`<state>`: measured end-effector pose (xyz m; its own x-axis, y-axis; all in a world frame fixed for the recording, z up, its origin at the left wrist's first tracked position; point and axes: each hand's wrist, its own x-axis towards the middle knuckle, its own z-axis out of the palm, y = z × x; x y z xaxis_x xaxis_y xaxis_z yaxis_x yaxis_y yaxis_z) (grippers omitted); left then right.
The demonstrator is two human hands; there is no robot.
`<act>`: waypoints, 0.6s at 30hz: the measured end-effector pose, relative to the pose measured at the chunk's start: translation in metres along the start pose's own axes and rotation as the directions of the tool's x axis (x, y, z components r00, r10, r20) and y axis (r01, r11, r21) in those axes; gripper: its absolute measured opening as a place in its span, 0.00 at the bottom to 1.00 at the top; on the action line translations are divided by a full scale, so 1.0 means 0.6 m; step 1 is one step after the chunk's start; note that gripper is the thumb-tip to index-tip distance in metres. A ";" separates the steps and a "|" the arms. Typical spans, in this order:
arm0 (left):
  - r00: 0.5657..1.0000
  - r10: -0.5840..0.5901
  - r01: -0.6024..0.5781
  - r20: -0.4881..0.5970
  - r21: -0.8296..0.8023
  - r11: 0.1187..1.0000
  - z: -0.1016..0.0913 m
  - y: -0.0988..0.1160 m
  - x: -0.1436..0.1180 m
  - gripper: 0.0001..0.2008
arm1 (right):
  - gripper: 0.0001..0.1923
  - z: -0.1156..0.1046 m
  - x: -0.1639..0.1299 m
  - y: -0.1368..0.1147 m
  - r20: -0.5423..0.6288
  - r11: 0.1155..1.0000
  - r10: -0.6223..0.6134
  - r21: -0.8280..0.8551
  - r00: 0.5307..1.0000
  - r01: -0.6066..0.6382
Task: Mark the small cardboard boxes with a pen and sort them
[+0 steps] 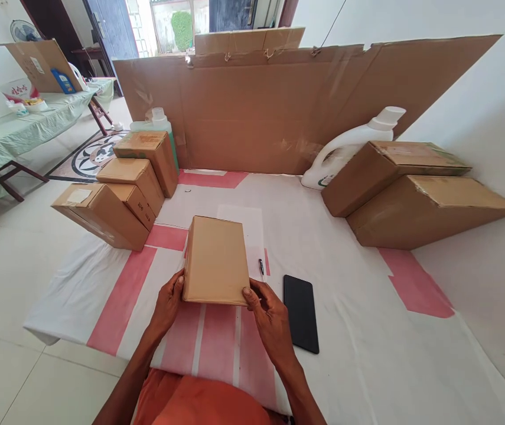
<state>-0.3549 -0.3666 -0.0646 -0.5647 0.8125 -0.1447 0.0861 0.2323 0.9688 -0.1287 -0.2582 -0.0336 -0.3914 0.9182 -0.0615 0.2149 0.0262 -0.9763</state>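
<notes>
Both hands, left hand point(169, 302) and right hand point(268, 311), clamp fingers on the cardboard box point(215, 260); a loose grip might drop it onto the phone point(300, 313)

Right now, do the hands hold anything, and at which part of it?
Both hands grip the cardboard box at its near corners: the left hand at the near left corner, the right hand at the near right one.
</notes>
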 end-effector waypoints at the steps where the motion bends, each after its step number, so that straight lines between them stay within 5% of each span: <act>1: 1.000 -0.001 0.002 -0.009 0.015 1.000 -0.007 -0.005 -0.001 0.34 | 0.27 0.003 -0.004 0.006 0.014 1.000 -0.007 0.019 1.000 0.007; 6: 1.000 -0.008 0.009 -0.023 0.070 0.997 -0.041 -0.008 -0.008 0.33 | 0.32 0.018 -0.019 0.045 0.074 0.993 0.040 0.105 0.997 -0.047; 11: 0.999 0.003 0.001 -0.036 0.096 0.995 -0.038 0.001 -0.012 0.39 | 0.41 0.045 -0.019 0.062 0.183 0.999 -0.019 0.047 0.983 0.011; 15: 0.998 0.041 -0.043 0.038 0.051 0.998 -0.031 0.026 -0.022 0.33 | 0.31 0.029 -0.006 0.026 0.123 0.997 -0.075 -0.019 0.990 0.078; 18: 0.997 0.074 -0.076 0.034 0.043 0.996 -0.032 0.053 -0.034 0.31 | 0.33 -0.003 0.003 -0.028 0.063 0.983 -0.119 -0.134 0.991 0.127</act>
<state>-0.3561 -0.3859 -0.0267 -0.5281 0.8455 -0.0790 0.1640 0.1928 0.9674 -0.1317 -0.2563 -0.0167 -0.4701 0.8816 0.0425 0.2816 0.1955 -0.9394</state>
